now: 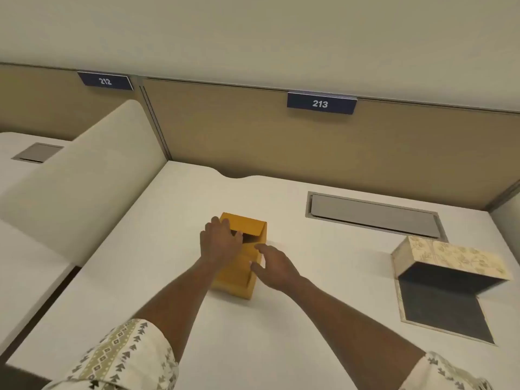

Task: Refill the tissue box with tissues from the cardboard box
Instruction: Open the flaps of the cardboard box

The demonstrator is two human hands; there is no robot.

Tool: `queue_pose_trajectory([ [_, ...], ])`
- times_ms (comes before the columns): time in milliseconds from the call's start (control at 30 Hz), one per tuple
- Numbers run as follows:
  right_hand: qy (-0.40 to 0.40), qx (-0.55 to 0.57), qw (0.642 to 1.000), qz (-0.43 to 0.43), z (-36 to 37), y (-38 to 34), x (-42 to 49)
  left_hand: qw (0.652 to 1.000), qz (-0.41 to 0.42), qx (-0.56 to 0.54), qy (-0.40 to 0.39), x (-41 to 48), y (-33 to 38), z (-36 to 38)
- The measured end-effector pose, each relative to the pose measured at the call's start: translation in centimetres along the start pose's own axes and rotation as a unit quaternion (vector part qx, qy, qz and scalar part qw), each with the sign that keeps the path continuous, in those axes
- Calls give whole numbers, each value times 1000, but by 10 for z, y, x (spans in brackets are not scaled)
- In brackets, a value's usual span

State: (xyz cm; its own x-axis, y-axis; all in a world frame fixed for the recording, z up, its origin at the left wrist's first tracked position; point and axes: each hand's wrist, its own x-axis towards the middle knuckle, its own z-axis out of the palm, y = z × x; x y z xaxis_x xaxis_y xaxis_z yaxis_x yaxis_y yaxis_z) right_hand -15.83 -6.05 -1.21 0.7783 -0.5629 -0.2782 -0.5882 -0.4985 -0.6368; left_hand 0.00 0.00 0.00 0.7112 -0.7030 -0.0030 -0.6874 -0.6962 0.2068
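Cardboard box (239, 266) under left hand (221, 243), right hand (274, 267) beside, grips released.

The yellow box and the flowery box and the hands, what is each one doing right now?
Cardboard box: lying on the desk, top flap partly open.
Tissue box: open and hollow, dark inside, no tissues visible.
Left hand: resting on the cardboard box, at its flap.
Right hand: open, touching the box's side.

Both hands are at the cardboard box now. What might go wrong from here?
1. The left hand rests on the half-raised flap of the cardboard box; a hard pull might tear it.
2. The right hand only touches the side, so the box may slide on the smooth desk.
3. The tissue box lies open, far right, a long carry.
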Motion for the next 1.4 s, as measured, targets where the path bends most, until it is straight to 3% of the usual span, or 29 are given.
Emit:
queue_pose_trajectory([
  [133, -17, -7, 1000, -7, 7, -13, 11, 995, -88, -32, -44, 22, -17, -2],
  [400, 30, 64, 997, -33, 15, -27, 15, 976, -168, -50, -130, 46, -34, 10],
  [567, -79, 146, 985, -35, 19, -32, 7, 966, -170, -47, -186, 54, -39, 15],
  [733, -130, 22, 987, -94, 33, -33, 10, 971, -147, -17, -187, 42, -37, 31],
  [1100, -41, -205, 954, -213, 42, -25, 42, 971, -157, -80, -162, 35, -36, 36],
  [1267, -83, -305, 926, -209, 42, -23, 57, 966, -146, -130, -168, 44, -52, 24],
  [1400, -139, -373, 896, -195, 41, -28, 67, 969, -158, -141, -123, 48, -70, 13],
])
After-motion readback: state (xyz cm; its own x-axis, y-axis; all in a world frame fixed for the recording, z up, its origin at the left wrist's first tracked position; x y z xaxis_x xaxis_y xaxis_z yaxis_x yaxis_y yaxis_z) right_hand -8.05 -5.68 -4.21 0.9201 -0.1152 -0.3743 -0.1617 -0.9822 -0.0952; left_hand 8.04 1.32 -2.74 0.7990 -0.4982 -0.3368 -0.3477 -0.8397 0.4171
